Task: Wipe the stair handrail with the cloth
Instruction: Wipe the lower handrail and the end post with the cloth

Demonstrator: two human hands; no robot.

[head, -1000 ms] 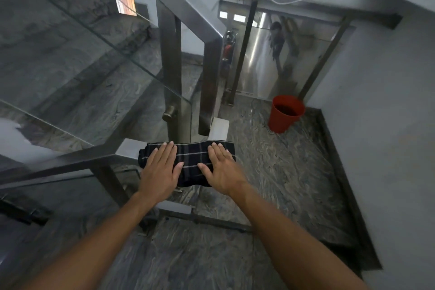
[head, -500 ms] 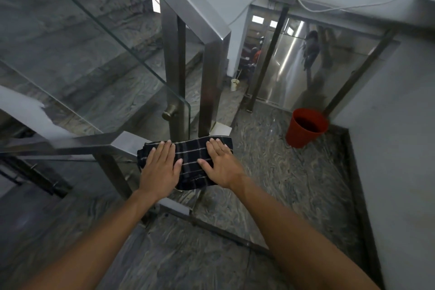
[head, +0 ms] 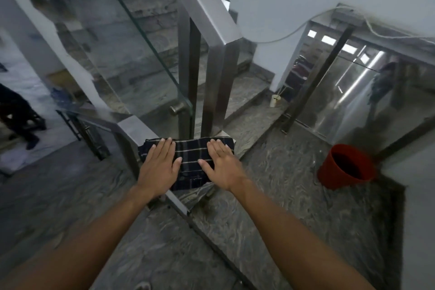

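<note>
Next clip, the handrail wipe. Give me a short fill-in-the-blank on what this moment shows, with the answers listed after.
1. Both hands press flat on the checked cloth, which lies on the metal ____.
2. The left hand and the right hand rest on the cloth with their fingers ____, not curled.
3. The bucket on the landing floor is ____ in colour.
4. The panel under the sloping rail is made of ____.

Missing words: handrail; stretched out; red; glass
</note>
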